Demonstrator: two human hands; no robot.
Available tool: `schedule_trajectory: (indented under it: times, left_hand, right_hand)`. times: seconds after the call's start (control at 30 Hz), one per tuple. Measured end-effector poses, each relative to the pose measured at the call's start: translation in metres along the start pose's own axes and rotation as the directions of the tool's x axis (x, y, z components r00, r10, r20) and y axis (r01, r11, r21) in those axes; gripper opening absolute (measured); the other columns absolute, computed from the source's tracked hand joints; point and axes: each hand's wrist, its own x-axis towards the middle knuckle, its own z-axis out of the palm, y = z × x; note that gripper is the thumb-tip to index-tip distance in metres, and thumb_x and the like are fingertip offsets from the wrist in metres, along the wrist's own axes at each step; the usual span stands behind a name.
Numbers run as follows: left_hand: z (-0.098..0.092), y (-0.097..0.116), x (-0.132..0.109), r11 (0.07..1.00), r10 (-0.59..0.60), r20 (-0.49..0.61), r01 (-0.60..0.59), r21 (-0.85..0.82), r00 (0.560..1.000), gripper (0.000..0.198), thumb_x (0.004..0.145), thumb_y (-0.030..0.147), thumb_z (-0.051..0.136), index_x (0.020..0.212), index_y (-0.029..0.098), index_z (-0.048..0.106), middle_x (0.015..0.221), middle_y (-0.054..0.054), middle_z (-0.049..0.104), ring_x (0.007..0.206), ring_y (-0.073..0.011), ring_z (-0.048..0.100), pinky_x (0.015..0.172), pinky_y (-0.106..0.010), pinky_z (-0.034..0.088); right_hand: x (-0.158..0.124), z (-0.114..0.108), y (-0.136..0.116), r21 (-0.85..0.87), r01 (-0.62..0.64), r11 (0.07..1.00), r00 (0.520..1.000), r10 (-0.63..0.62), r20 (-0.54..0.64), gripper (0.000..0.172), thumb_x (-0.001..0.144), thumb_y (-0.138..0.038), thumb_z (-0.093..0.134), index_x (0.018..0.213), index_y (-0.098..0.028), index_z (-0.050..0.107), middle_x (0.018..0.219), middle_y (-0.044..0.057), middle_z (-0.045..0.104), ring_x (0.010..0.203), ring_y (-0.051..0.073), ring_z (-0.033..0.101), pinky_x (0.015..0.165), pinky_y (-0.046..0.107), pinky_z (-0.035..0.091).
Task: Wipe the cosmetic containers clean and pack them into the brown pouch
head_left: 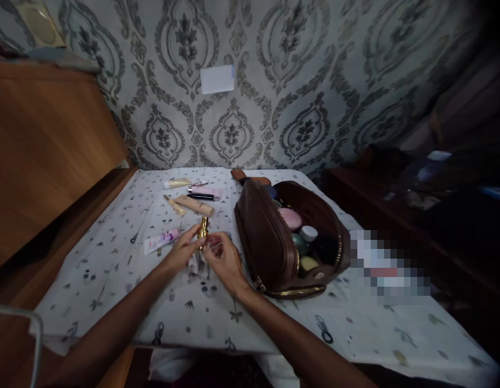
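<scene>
My left hand (184, 250) is closed around a shiny gold cosmetic tube (203, 226), which looks like a lipstick and stands upright above the table. The fingers of my right hand (225, 262) are pinched at the tube's lower part. A crumpled whitish cloth or tissue (199, 268) hangs below and between both hands, and its edge shows at my right fingers. Just left of my left hand lies a pink and white tube (161, 241). Beyond the hands lie a beige tube (195, 205) and a small beige stick (175, 205).
An open brown leather bag (260, 237) stands right of my hands, holding a pink oval item (290, 219), a white-capped bottle (308, 233) and other containers. Further back lie a black pen-like tube (203, 197) and a cream tube (177, 184). A wooden cabinet (51, 129) borders the left.
</scene>
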Motion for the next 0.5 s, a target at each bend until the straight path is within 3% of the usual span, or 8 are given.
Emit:
schedule_trajectory:
  times: [0.17,0.23,0.37,0.5]
  left_hand:
    - [-0.005,0.006,-0.004,0.997,-0.067,0.165,0.063,0.033,0.984,0.044,0.081,0.044,0.070,0.118,0.021,0.066,0.080,0.000,0.061,0.060,-0.0113,0.053,0.053,-0.020,0.042]
    - [-0.004,0.011,-0.006,0.993,-0.109,0.228,0.098,0.059,0.968,0.041,0.081,0.047,0.069,0.112,0.020,0.069,0.077,-0.001,0.060,0.055,-0.0103,0.049,0.048,-0.020,0.038]
    - [-0.003,0.019,-0.009,0.985,-0.158,0.257,0.133,0.112,0.953,0.037,0.081,0.053,0.066,0.090,0.017,0.071,0.066,0.000,0.059,0.045,-0.0087,0.044,0.042,-0.021,0.031]
    - [-0.006,0.018,-0.007,0.976,-0.131,0.253,0.080,0.202,0.959,0.048,0.085,0.062,0.057,0.072,0.016,0.064,0.055,0.001,0.056,0.042,-0.0084,0.041,0.042,-0.021,0.029]
  right_hand:
    - [0.003,-0.008,0.002,0.217,0.016,0.976,1.000,-0.015,-0.010,0.046,0.085,-0.048,0.053,0.124,-0.024,0.050,0.094,0.002,0.057,0.066,0.014,0.055,0.058,0.026,0.042]
    - [0.006,-0.010,0.003,0.260,0.005,0.966,1.000,-0.003,-0.008,0.049,0.086,-0.050,0.051,0.128,-0.023,0.050,0.088,0.002,0.055,0.063,0.013,0.052,0.056,0.026,0.039]
    - [0.009,-0.011,0.005,0.329,-0.041,0.943,0.999,0.029,0.044,0.045,0.085,-0.054,0.053,0.114,-0.022,0.060,0.070,-0.001,0.049,0.056,0.013,0.043,0.050,0.026,0.033]
    - [0.011,-0.009,0.005,0.396,-0.080,0.915,0.996,0.058,0.066,0.038,0.080,-0.054,0.060,0.100,-0.023,0.060,0.067,-0.004,0.047,0.051,0.011,0.039,0.046,0.024,0.029]
